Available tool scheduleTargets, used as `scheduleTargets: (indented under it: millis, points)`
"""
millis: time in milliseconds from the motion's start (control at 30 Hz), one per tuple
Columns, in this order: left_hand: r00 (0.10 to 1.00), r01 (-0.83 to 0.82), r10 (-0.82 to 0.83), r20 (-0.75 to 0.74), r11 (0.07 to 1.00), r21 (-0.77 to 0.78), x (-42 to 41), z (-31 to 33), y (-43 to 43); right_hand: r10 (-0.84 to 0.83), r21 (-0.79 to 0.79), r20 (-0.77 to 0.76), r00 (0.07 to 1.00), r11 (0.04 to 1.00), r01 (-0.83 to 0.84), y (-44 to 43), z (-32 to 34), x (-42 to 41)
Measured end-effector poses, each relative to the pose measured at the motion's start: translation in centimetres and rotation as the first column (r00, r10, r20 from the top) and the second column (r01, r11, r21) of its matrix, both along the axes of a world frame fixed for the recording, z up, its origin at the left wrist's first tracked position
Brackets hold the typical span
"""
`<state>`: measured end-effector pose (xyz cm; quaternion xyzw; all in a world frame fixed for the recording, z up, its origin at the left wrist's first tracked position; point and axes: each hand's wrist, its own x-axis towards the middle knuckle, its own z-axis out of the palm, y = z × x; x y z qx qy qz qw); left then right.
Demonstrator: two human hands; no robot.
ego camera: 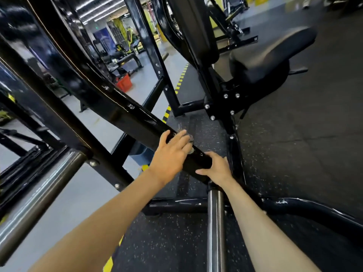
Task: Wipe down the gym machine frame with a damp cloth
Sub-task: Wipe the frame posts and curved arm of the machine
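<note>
pressing a small grey fuzzy cloth (188, 136) against the glossy black painted steel frame bar (121, 112), the left hand (171, 154) lies with its fingers nearly straight and close together, thumb spread apart; most of the cloth is hidden beneath them. the right hand (217, 168) wraps the frame bar's lower end just beside it, thumb underneath, fingers curled over the top. the frame bar sits mid-view, its long axis diagonal: high at the upper left, dropping toward the lower right, where it ends near a chrome cylindrical peg (215, 222) above the speckled black rubber floor (294, 154). the frame bar is likely rigid, heavy and fixed, slick where wet, so it wants bracing, not lifting. the cloth looks soft and limp, best kept under the palm and slid along the bar's length.
</note>
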<state>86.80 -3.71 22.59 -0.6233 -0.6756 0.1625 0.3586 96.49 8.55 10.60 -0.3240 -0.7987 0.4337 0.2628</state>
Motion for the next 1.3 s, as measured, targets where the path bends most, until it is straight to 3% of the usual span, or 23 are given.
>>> scheduleTargets:
  millis: [100, 167, 267, 367, 533, 633, 700, 767, 867, 967, 1033, 1133, 1200, 1300]
  points:
    - [0.993, 0.114, -0.115, 0.007, 0.975, -0.189, 2.9, -5.1, 1.3, -0.017, 0.023, -0.017, 1.0, 1.0, 0.018, 0.0, -0.7, -0.2]
    - [0.992, 0.116, -0.124, -0.021, 0.967, -0.228, 3.0, -5.0, 1.5, -0.003, -0.002, -0.065, 0.998, 1.0, 0.003, 0.2, -0.8, -0.2]
    - [0.99, 0.043, -0.047, -0.136, 0.998, -0.035, 1.3, -1.4, 0.4, 0.032, -0.068, -0.111, 0.993, 0.997, -0.04, 0.3, -0.9, 0.0]
    - [0.995, -0.046, 0.05, -0.083, 0.998, 0.051, 0.8, -0.4, 0.2, 0.026, -0.09, -0.122, 0.992, 0.995, -0.037, 0.1, -1.0, 0.1]
    - [1.0, 0.017, -0.014, 0.016, 0.976, -0.216, 4.4, -5.6, 2.7, -0.011, -0.162, -0.134, 0.991, 0.987, -0.011, 0.2, -2.0, 0.3]
    - [1.0, 0.006, -0.007, -0.008, 0.995, -0.1, 3.6, -3.3, 2.5, -0.08, -0.233, -0.038, 0.996, 0.97, 0.069, 0.5, -2.4, 1.5]
    - [0.997, -0.076, 0.076, 0.003, 0.995, 0.069, 2.4, -1.1, 2.1, -0.056, -0.196, 0.018, 0.998, 0.979, 0.058, 0.6, -1.9, 2.2]
    - [0.989, -0.147, 0.144, 0.032, 0.98, 0.131, 1.9, -0.8, 2.0, -0.024, -0.098, 0.071, 0.997, 0.995, 0.031, 0.2, -1.1, 2.5]
    - [0.983, -0.173, 0.171, 0.06, 0.985, 0.022, 3.9, -4.0, 3.5, -0.113, -0.003, 0.18, 0.977, 0.993, 0.116, -0.6, -1.3, 2.6]
    - [0.986, -0.036, 0.061, 0.152, 0.986, -0.164, 5.7, -7.0, 4.2, -0.182, 0.015, 0.216, 0.959, 0.983, 0.183, -0.8, -1.4, 2.6]
    - [0.989, 0.055, -0.033, 0.143, 0.987, -0.153, 4.6, -6.4, 3.3, -0.123, -0.037, 0.186, 0.975, 0.991, 0.132, -0.5, -0.5, 2.5]
    - [0.991, 0.133, -0.133, 0.029, 0.991, 0.007, 0.7, -3.2, -0.3, 0.013, -0.108, 0.064, 0.998, 0.994, -0.006, -0.5, 1.0, 1.9]
    - [0.992, 0.128, -0.128, -0.016, 0.961, 0.247, -2.8, -0.5, -2.9, 0.087, -0.135, -0.023, 0.996, 0.987, -0.089, -1.2, 2.5, 1.1]
    - [0.986, 0.034, -0.117, 0.115, 0.832, 0.554, -6.0, 0.6, -4.5, 0.124, -0.086, -0.046, 0.991, 0.988, -0.127, -2.9, 4.4, 0.0]
